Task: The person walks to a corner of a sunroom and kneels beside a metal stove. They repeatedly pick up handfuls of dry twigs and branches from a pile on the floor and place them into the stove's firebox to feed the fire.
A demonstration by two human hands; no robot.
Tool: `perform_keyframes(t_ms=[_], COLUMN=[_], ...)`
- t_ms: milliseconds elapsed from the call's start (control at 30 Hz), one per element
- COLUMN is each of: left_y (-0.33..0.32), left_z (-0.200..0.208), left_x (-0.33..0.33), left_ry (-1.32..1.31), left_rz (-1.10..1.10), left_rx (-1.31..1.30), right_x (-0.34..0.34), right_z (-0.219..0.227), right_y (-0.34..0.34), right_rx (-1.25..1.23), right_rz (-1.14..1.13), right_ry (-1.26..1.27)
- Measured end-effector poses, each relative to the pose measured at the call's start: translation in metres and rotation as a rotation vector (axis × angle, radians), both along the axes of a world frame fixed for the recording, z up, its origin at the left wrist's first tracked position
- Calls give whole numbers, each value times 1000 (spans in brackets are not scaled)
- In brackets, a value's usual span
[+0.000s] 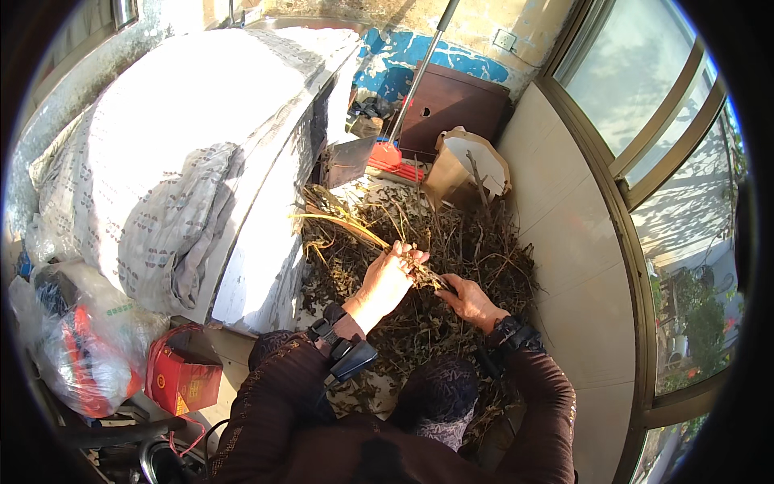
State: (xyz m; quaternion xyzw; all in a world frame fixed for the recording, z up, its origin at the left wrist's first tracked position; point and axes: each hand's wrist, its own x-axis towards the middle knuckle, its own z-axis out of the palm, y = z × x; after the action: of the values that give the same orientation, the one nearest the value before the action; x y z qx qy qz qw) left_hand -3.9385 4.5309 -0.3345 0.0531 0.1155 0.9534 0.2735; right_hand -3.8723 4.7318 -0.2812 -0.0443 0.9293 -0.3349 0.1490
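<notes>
I see both grips closed on one dry stem (426, 274) — left hand (389, 278), right hand (468, 298) — above the pile (484, 250).

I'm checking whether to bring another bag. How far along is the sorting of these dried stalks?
Done: little shows as finished; no separate sorted heap is visible. In hand: the left hand grips a bunch of stalks, and the right hand pinches its lower end. Left: a big pile of dry stems and leaves covers the floor up to the tan bin.

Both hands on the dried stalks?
Yes, the left hand and right hand both grip a bundle of dried stalks above the pile.
</notes>
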Motion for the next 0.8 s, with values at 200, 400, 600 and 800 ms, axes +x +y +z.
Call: perform_keyframes(t_ms=[200,400,600,800], left_y=[-8,-12,-34,-57], left_z=[6,11,13,18], left_x=[-2,6,16,21], left_ry=[85,-8,0,-11], left_rz=[-66,-94,-134,-139], left_rx=[166,-270,-484,-519], right_x=[2,-10,-46,-102], right_z=[24,39,14,-33], right_y=[4,37,59,42], right_rx=[132,266,153,421], right_rz=[218,82,-92,-40], right_ry=[381,504,226,286])
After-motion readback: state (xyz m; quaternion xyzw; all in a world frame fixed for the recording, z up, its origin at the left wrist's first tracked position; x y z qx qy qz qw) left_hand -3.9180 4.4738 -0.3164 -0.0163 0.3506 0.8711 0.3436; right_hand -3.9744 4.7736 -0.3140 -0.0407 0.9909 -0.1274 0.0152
